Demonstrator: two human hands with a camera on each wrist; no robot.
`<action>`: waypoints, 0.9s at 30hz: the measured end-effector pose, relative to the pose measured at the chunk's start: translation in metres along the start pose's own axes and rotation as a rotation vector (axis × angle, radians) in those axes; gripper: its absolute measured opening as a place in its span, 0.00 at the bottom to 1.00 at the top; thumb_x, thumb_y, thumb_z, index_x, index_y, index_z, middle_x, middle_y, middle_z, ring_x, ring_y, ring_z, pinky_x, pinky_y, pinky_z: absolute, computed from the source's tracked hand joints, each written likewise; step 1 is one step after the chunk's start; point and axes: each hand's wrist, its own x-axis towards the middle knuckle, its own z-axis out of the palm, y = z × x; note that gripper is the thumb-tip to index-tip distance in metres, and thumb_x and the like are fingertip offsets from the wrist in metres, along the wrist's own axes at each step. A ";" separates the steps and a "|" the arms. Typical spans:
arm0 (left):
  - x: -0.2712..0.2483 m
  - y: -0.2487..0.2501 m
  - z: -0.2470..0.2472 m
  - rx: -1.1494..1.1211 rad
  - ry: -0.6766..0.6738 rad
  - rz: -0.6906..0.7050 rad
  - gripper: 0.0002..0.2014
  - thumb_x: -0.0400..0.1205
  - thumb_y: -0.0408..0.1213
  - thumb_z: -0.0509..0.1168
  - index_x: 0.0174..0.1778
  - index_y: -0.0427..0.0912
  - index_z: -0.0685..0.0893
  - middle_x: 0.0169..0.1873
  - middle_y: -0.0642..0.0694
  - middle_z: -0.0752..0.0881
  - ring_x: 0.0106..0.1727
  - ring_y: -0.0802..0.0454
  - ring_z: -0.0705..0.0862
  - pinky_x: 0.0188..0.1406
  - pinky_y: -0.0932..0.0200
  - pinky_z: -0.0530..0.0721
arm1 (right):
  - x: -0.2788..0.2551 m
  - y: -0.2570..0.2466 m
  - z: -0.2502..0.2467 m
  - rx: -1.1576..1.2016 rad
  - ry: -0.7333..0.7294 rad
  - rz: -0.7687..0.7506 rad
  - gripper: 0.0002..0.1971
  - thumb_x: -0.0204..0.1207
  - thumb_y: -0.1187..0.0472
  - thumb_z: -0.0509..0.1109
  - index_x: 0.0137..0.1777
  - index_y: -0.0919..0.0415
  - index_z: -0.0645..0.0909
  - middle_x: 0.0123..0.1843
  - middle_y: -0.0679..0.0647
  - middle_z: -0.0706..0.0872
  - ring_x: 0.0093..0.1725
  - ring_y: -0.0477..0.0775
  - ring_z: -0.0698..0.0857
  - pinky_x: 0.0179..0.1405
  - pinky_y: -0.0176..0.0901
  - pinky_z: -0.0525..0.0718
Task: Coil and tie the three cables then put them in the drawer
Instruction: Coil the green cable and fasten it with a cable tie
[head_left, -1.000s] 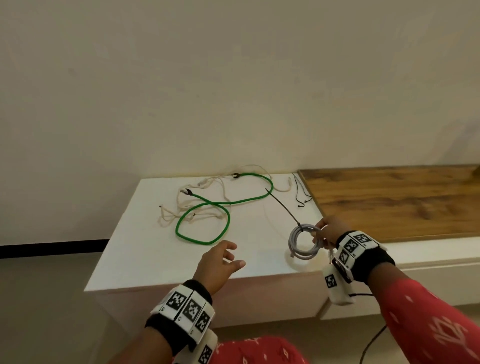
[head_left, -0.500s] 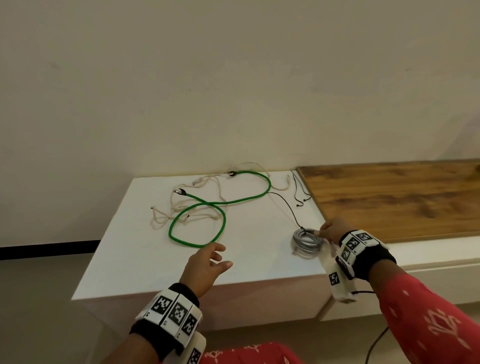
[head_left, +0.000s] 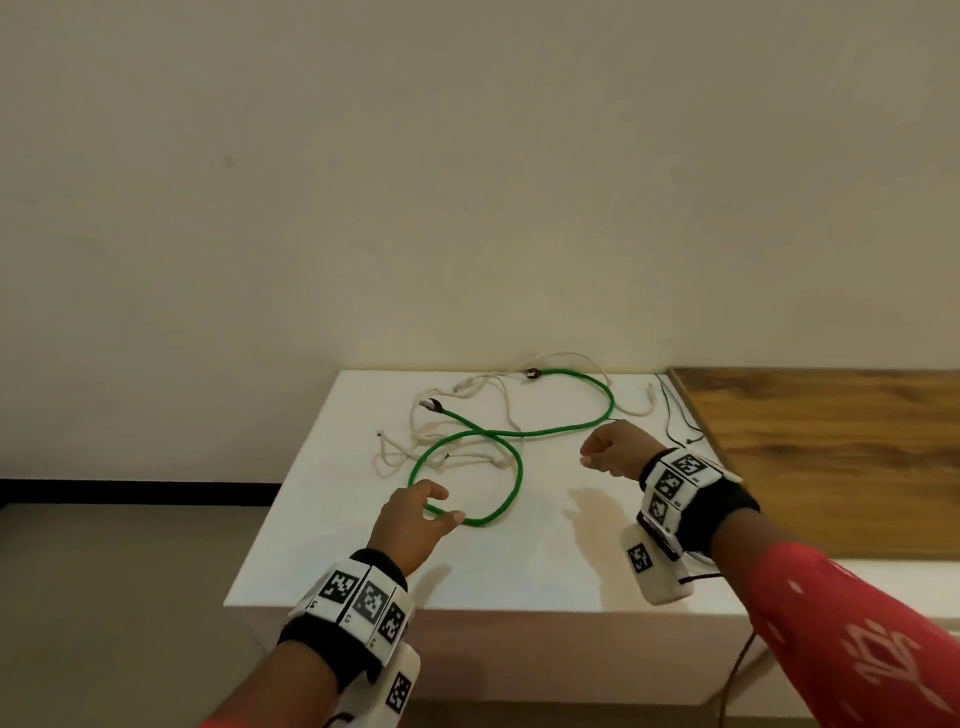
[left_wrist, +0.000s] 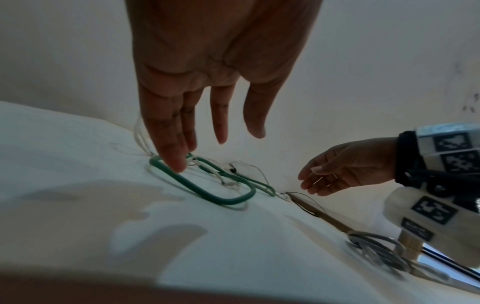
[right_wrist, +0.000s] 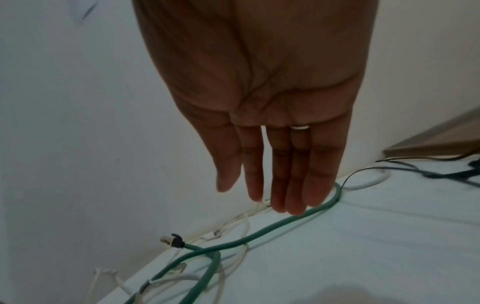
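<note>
A green cable (head_left: 518, 470) lies in loose loops on the white table (head_left: 519, 571), tangled with a thin white cable (head_left: 387, 454). My left hand (head_left: 441, 506) reaches over the near green loop with straight fingers, and a fingertip touches the green cable (left_wrist: 223, 200). My right hand (head_left: 592, 452) hovers just above the green cable (right_wrist: 259, 233) further right, fingers straight and empty. A coiled grey cable (left_wrist: 376, 251) lies on the table by my right wrist; the head view hides it behind that wrist.
Thin black ties (head_left: 675, 415) lie at the table's right edge, next to a wooden top (head_left: 831, 431). A pale wall stands directly behind the table. The floor drops away on the left.
My right hand has let go of the grey coil, left it on the table and moved left toward the green cable. My left hand has reached forward onto the near green loop.
</note>
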 end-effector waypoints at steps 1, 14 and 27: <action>0.004 -0.004 -0.003 0.016 -0.007 -0.009 0.17 0.77 0.41 0.68 0.60 0.41 0.79 0.59 0.44 0.79 0.64 0.46 0.77 0.62 0.55 0.75 | 0.010 -0.004 0.006 -0.003 -0.011 0.000 0.09 0.74 0.64 0.70 0.53 0.66 0.83 0.47 0.59 0.83 0.48 0.55 0.79 0.55 0.50 0.81; 0.062 -0.034 -0.018 0.069 -0.215 -0.086 0.20 0.77 0.45 0.67 0.62 0.38 0.79 0.60 0.41 0.80 0.60 0.47 0.79 0.53 0.62 0.75 | 0.110 -0.034 0.045 -0.471 -0.063 0.019 0.15 0.71 0.65 0.72 0.58 0.61 0.80 0.63 0.58 0.81 0.62 0.59 0.79 0.53 0.43 0.75; 0.039 -0.010 -0.048 -0.217 0.008 -0.111 0.24 0.77 0.40 0.69 0.66 0.32 0.75 0.66 0.38 0.73 0.55 0.42 0.82 0.55 0.48 0.84 | 0.055 -0.121 -0.041 -0.162 0.264 -0.394 0.03 0.70 0.67 0.73 0.43 0.63 0.85 0.38 0.55 0.80 0.40 0.54 0.78 0.43 0.41 0.71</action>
